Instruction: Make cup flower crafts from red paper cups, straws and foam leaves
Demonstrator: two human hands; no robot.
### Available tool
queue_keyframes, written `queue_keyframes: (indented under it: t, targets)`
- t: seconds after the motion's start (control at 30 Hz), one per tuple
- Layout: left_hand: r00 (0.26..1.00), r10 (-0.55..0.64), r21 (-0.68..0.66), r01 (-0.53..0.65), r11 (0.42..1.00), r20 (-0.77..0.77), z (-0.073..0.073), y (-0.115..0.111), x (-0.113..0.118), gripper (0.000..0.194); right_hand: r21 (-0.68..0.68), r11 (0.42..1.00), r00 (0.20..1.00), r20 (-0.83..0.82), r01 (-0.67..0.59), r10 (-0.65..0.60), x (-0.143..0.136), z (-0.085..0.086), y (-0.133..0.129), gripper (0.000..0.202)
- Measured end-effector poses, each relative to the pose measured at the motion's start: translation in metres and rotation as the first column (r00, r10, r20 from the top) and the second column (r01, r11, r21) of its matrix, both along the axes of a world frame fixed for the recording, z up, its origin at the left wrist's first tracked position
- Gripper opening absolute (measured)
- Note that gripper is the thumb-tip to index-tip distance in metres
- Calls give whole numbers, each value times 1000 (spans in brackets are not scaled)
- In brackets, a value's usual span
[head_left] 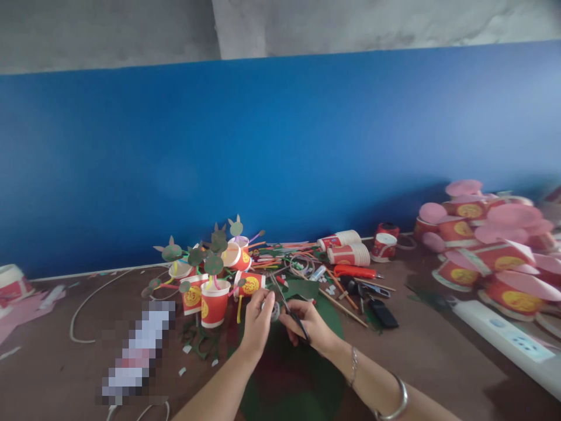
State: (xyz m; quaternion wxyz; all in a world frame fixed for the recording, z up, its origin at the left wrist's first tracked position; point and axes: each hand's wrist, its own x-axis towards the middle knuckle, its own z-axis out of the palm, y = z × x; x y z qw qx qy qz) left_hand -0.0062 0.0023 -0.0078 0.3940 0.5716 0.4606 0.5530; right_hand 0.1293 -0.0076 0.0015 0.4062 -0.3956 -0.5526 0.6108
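Near the middle of the table, my left hand (258,320) is closed on a small roll of tape (275,311), held upright between thumb and fingers. My right hand (309,325) grips the dark handles of a pair of scissors (300,325), whose blades point up and left beside the roll. Both hands are over dark green paper (307,380). Whether the blades touch any tape is too small to tell. Left of my left hand stand red paper cups (214,305) with green paper heads and coloured stems.
Stacked cups (349,255), a red cutter (356,271) and a black object (384,314) lie to the right. Farther right are a pile of pink-trimmed cups (517,292) and a white power strip (504,333). A pixelated object (139,351) lies left. A blue panel (272,146) stands behind.
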Motion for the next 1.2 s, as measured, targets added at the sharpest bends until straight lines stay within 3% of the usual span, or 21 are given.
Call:
queue_keyframes:
  t: [0.33, 1.2]
  targets:
    - [999, -35, 16, 36, 999, -16, -3, 2, -1, 29, -1, 1000, 1000, -19, -17, 17, 2, 0, -1, 29]
    - [997, 76, 7, -76, 997, 21, 0, 3, 0, 33, 8, 1000, 1000, 3, -27, 27, 1, 1, -1, 33]
